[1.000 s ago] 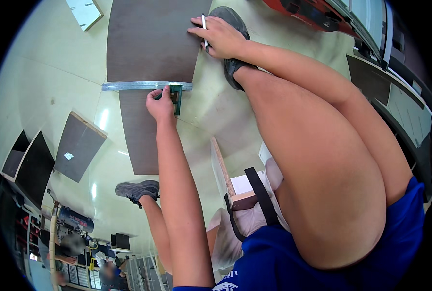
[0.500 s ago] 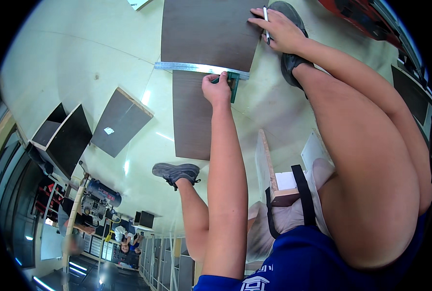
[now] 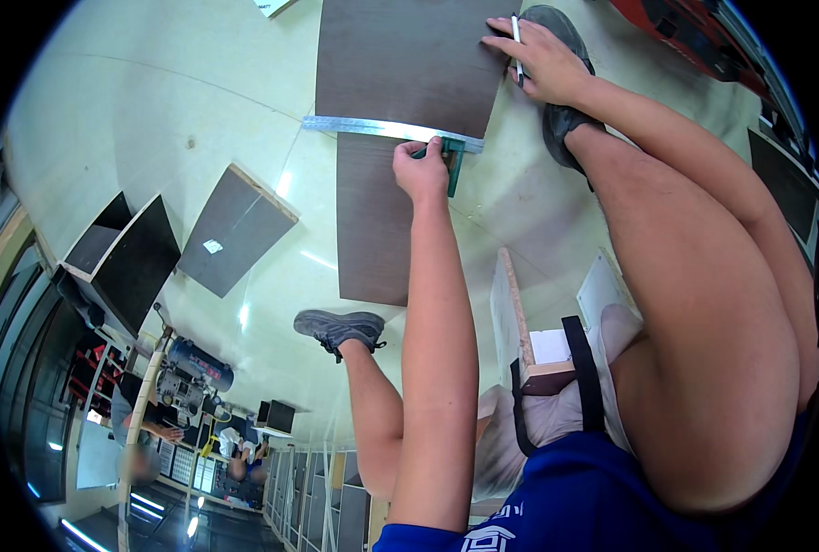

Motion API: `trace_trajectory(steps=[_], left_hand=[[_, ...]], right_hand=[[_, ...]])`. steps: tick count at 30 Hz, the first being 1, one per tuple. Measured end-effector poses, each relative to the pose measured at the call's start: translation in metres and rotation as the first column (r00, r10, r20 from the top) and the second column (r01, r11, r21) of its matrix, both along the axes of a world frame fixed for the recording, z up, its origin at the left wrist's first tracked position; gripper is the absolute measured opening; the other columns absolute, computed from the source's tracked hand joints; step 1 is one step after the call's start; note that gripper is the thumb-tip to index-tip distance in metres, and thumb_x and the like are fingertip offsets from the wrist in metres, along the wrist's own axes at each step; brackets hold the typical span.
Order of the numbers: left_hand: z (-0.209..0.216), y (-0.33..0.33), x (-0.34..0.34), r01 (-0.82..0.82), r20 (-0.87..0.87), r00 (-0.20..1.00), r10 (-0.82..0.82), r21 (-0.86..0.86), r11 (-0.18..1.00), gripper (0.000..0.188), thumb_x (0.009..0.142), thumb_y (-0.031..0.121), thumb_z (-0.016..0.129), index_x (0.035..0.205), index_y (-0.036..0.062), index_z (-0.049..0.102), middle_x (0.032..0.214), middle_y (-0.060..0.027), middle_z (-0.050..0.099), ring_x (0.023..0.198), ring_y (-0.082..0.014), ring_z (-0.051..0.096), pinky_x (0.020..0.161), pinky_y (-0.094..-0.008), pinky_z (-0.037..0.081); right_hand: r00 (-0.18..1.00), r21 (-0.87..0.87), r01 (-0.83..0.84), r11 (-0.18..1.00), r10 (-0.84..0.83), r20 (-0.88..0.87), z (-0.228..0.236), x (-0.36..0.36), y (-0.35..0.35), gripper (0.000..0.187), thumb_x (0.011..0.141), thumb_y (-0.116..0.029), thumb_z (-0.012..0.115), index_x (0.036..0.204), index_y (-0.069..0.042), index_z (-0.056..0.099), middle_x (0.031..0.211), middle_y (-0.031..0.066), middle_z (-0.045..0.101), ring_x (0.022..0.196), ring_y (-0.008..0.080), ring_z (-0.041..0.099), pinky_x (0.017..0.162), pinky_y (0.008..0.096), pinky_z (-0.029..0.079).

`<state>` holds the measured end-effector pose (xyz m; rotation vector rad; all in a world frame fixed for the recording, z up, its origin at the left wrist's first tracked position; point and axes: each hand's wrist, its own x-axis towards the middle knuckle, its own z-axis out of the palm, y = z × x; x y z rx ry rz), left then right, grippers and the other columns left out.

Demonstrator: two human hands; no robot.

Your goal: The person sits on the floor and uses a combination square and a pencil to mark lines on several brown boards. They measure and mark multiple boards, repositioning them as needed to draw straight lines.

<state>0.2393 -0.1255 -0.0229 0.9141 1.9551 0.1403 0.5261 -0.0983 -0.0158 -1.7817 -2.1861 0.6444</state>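
A dark brown board [image 3: 409,55] lies on the pale floor, with a narrower dark board [image 3: 371,221] just nearer to me. Across the join runs the metal blade of a try square [image 3: 363,127]. My left hand [image 3: 421,170] grips its green handle [image 3: 455,170], thumb on top and fingers curled underneath. A slim white pen [image 3: 517,46] with a dark tip is tucked between the fingers of my right hand [image 3: 549,66]. That hand's fingertips reach to the far board's right edge, beside my dark shoe [image 3: 557,32].
Left of the boards lies a loose panel [image 3: 235,230] with a small white label. An open dark box [image 3: 124,262] stands farther left. A chipboard-edged piece [image 3: 511,304] is strapped near my lap. Upper right is a red object [image 3: 676,32]; lower left are people and machinery [image 3: 184,382].
The whole view has shifted a little, so everything sits slightly farther right. Both hands keep their places: the left on the try square, the right with the pen.
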Motion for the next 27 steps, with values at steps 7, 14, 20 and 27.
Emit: trace_trajectory(steps=[7,14,20,27], left_hand=[[-0.004,-0.001,-0.001,-0.010,0.008,1.000,0.010,0.009,1.000,0.032,0.088,0.018,0.083,0.104,-0.0025,0.063,0.095,-0.0120,0.071,0.084,-0.0186,0.066,0.078,-0.0343,0.053],[-0.005,-0.001,-0.008,0.018,-0.011,1.000,-0.017,0.059,0.998,0.036,0.087,0.021,0.083,0.106,-0.0043,0.066,0.097,-0.0147,0.072,0.086,-0.0229,0.068,0.081,-0.0365,0.054],[-0.012,-0.006,-0.098,-0.037,-0.153,0.986,0.060,0.145,0.989,0.042,0.083,0.025,0.086,0.103,-0.0061,0.066,0.103,-0.0209,0.071,0.094,-0.0309,0.068,0.089,-0.0427,0.052],[-0.001,-0.057,-0.237,0.006,-0.302,0.953,0.021,0.090,0.996,0.035,0.087,0.022,0.082,0.102,-0.0010,0.060,0.082,-0.0101,0.070,0.072,-0.0172,0.067,0.065,-0.0326,0.054]], right_hand=[[1.000,0.003,-0.002,1.000,0.002,0.006,0.001,-0.001,0.000,0.062,0.081,-0.001,0.071,0.140,-0.011,0.055,0.154,0.0149,0.047,0.140,0.0366,0.046,0.118,0.0461,0.037],[1.000,0.008,-0.019,1.000,0.019,0.008,-0.002,-0.002,0.003,0.062,0.081,-0.001,0.070,0.140,-0.011,0.055,0.154,0.0155,0.047,0.140,0.0366,0.046,0.118,0.0466,0.037],[1.000,-0.017,0.005,1.000,-0.005,-0.010,0.002,0.007,-0.004,0.058,0.081,-0.001,0.068,0.137,-0.008,0.057,0.151,0.0171,0.049,0.137,0.0360,0.047,0.115,0.0457,0.038],[0.998,-0.016,-0.049,0.999,0.048,-0.026,0.011,-0.003,0.014,0.059,0.078,-0.001,0.069,0.136,-0.007,0.056,0.151,0.0182,0.049,0.139,0.0377,0.046,0.116,0.0469,0.038]])
